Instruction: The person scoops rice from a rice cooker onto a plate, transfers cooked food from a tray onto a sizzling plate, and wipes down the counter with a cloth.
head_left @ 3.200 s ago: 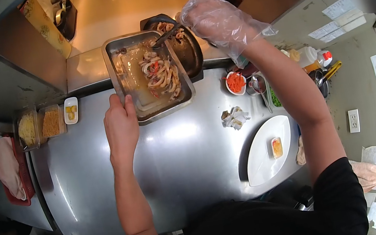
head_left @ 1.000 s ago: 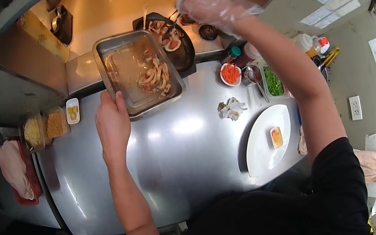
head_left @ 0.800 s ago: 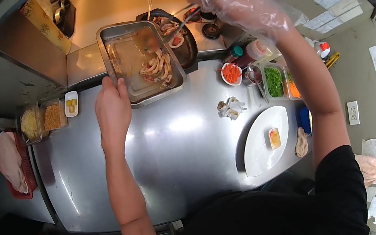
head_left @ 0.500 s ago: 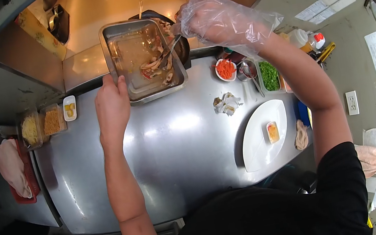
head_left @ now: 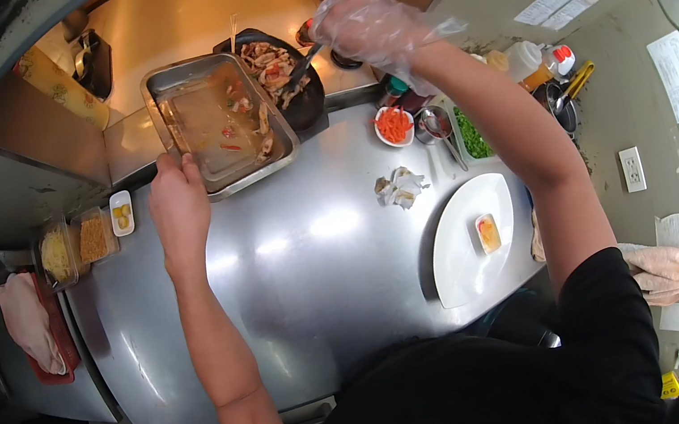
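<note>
My left hand (head_left: 180, 199) is closed on the near left rim of a rectangular metal pan (head_left: 203, 132), tilted toward a dark dish. A little sauce and a few strips of food lie in the pan. Cooked meat strips (head_left: 268, 65) with bits of red fill the dark dish (head_left: 310, 106) just behind it. My right hand (head_left: 366, 30), in a clear plastic glove, is wrapped round the handle of a dark utensil (head_left: 298, 72), whose end rests among the meat. The exact shape of that end is unclear.
On the steel counter (head_left: 306, 281) stand a bowl of shredded carrot (head_left: 393, 126), a tub of chopped greens (head_left: 471, 134), a crumpled wrapper (head_left: 401, 188) and a white leaf-shaped plate (head_left: 464, 272) bearing a small cup (head_left: 488, 233). Food tubs (head_left: 96, 237) and a small yellow-filled dish (head_left: 122, 214) sit at left.
The pan has shifted left, showing more of the dark dish. Food that lay in the pan has moved to the dish, and the utensil has gone from the pan to the dish.
</note>
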### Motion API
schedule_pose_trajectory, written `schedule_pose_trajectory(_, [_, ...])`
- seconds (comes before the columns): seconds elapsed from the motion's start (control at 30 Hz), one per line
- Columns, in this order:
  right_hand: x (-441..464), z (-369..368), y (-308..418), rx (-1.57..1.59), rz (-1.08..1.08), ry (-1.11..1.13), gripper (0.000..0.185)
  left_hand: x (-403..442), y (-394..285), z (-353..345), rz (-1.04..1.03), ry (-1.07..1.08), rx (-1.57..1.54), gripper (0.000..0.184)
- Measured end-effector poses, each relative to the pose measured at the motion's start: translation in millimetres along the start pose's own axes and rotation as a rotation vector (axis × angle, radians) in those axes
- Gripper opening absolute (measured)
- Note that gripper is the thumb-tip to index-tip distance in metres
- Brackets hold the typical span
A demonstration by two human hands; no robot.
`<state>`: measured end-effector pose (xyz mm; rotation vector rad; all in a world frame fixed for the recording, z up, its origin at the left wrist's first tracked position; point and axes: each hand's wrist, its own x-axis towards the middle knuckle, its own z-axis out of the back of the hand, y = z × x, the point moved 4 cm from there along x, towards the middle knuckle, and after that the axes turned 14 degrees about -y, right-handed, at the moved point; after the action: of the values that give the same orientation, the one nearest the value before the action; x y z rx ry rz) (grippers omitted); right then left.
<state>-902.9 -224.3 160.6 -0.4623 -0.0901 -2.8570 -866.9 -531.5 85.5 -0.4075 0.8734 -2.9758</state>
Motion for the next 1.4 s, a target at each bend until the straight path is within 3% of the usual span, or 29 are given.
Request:
schedule_pose_trajectory(0.23, [-6.7,42.2,19.4,-0.150,0.293,-0.122,0.030,10.6,0.0,-0.8,-0.029,-0.026,0.035,0.033])
schedule_pose_trajectory(0.27, [-11.2,47.8,26.2,-0.124,0.374,-0.270,0.026,12.2,-1.2,-2.0,-0.034,-0.025,0.034,0.033])
schedule_pose_trajectory(0.37, [-15.1,57.0,54.4,-0.024,0.464,-0.235,0.020,14.2,-8.8,-3.7,-0.065,-0.022,0.024,0.033])
schedule_pose_trajectory(0.4, [-14.0,50.3,56.4,0.032,0.585,-0.277,0.016,14.5,-11.9,-3.6,-0.067,-0.014,0.020,0.033])
schedule_pose_trajectory(0.53, [-17.1,25.5,60.3,-0.130,0.639,-0.342,0.012,12.3,-18.1,-3.3,-0.071,-0.004,0.017,0.031])
schedule_pose_trajectory(0.63, [-8.9,28.0,43.9,-0.071,0.512,-0.145,0.022,12.9,-12.2,-5.1,-0.064,-0.002,0.026,0.030])
schedule_pose_trajectory(0.73, [-13.7,30.4,18.8,-0.150,0.516,-0.208,0.023,13.2,-3.6,-7.1,-0.059,-0.027,0.025,0.030])
schedule_pose_trajectory(0.83, [-23.1,17.4,0.3,0.109,0.481,-0.240,0.024,14.7,0.8,-6.5,-0.047,-0.045,0.026,0.030])
schedule_pose_trajectory(0.93, [-22.1,-5.8,4.0,-0.102,0.330,-0.052,0.026,19.7,1.9,-9.8,-0.046,-0.045,0.041,0.030])
schedule_pose_trajectory(1.13, [-23.8,32.6,24.6,-0.068,0.364,-0.195,0.025,23.4,2.3,-12.9,-0.074,-0.094,0.037,0.031])
schedule_pose_trajectory(1.23, [-34.2,23.1,44.9,0.110,0.664,-0.384,0.025,26.2,-12.3,-17.3,-0.083,-0.072,0.025,0.031])
schedule_pose_trajectory(1.27, [-32.7,14.3,47.0,-0.029,0.602,-0.320,0.024,27.0,-14.3,-17.3,-0.077,-0.068,0.027,0.031])
schedule_pose_trajectory(1.4, [-23.5,20.1,40.5,-0.041,0.441,-0.206,0.019,27.9,-11.5,-25.4,-0.087,-0.094,0.025,0.031])
